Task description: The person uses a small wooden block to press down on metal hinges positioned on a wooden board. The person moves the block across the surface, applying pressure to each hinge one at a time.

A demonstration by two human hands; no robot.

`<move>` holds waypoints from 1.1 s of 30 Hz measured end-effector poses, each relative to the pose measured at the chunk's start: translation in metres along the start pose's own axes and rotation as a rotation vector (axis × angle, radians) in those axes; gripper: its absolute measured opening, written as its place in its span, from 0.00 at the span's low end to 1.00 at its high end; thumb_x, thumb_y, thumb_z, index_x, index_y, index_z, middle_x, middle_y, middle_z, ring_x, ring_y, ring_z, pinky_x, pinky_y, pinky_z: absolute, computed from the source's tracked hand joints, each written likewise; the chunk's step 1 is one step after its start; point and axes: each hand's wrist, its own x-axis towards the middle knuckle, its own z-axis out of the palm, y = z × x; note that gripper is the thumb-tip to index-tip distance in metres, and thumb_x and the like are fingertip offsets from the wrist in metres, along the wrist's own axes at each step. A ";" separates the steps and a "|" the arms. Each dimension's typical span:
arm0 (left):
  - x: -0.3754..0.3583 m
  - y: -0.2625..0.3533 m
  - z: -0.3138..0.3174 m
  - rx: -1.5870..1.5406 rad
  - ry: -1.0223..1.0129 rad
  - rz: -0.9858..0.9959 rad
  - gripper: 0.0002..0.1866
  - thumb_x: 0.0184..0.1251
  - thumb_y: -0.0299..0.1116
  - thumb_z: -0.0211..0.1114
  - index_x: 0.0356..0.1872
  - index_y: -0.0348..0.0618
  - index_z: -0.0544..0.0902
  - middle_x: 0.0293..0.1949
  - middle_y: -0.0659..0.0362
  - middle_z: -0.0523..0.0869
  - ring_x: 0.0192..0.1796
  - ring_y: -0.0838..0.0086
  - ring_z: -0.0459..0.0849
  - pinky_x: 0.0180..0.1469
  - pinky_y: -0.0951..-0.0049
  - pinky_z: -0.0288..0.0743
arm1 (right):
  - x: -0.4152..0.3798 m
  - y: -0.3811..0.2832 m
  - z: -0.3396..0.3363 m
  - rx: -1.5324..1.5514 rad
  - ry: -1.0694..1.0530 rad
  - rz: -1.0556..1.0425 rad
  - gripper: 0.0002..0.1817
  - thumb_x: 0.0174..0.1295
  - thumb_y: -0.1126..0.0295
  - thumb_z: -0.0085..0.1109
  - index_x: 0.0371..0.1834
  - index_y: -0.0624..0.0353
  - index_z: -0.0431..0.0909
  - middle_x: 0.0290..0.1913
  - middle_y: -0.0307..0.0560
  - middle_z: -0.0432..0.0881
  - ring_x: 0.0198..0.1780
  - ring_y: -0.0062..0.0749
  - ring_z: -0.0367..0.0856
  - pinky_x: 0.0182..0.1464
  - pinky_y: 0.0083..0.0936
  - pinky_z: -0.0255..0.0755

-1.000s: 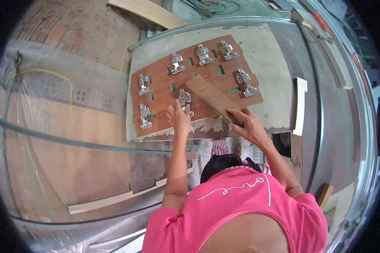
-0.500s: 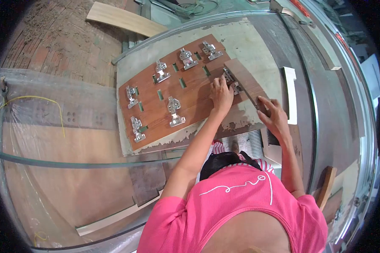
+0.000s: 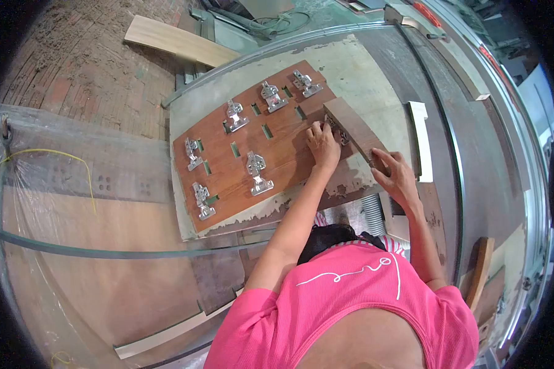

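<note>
A narrow brown wooden board is held at an angle over the right end of a reddish-brown panel. My left hand has its fingers curled on a metal cabinet hinge against the board's near side; the hand and board partly hide the hinge. With fingers and thumb, my right hand grips the board's lower right end. Several more silver hinges, among them a front hinge and a back hinge, lie spread over the panel, which has small rectangular slots.
The panel rests on a stained pale worktop. To the right lie a white strip and a long metal rail. A flexible grey hose sits below. Clear plastic sheeting hangs at left; a plank lies behind.
The camera view has shifted slightly. The board has tilted, covering more of the hinge. My left hand has moved a little toward me, and both hands keep their hold.
</note>
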 end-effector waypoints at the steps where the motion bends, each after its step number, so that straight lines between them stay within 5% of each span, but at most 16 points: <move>1: -0.002 0.000 0.000 0.001 0.002 -0.004 0.18 0.57 0.37 0.68 0.47 0.41 0.78 0.51 0.51 0.72 0.56 0.53 0.69 0.54 0.52 0.65 | 0.000 -0.003 -0.002 0.021 -0.004 0.006 0.26 0.55 0.61 0.63 0.60 0.46 0.76 0.49 0.56 0.77 0.48 0.48 0.80 0.50 0.37 0.74; 28: 0.005 -0.022 0.022 0.033 0.018 0.064 0.19 0.61 0.39 0.63 0.50 0.40 0.77 0.47 0.49 0.75 0.52 0.52 0.73 0.52 0.54 0.68 | 0.026 -0.014 0.003 0.073 -0.002 0.006 0.26 0.56 0.59 0.63 0.60 0.46 0.76 0.47 0.56 0.78 0.46 0.48 0.81 0.49 0.37 0.73; 30: 0.026 -0.071 0.093 -0.614 -0.042 -0.081 0.20 0.61 0.41 0.63 0.49 0.38 0.75 0.43 0.46 0.79 0.47 0.48 0.77 0.50 0.52 0.70 | 0.047 -0.024 0.000 0.043 0.016 -0.028 0.26 0.55 0.60 0.63 0.60 0.44 0.76 0.47 0.56 0.78 0.46 0.48 0.81 0.48 0.37 0.74; 33: 0.064 -0.045 0.016 -0.459 -0.103 -0.179 0.21 0.62 0.41 0.61 0.48 0.35 0.73 0.40 0.42 0.81 0.45 0.46 0.80 0.52 0.52 0.70 | 0.078 -0.046 -0.005 0.060 0.061 -0.123 0.26 0.56 0.59 0.63 0.60 0.44 0.75 0.47 0.56 0.78 0.46 0.48 0.81 0.48 0.38 0.74</move>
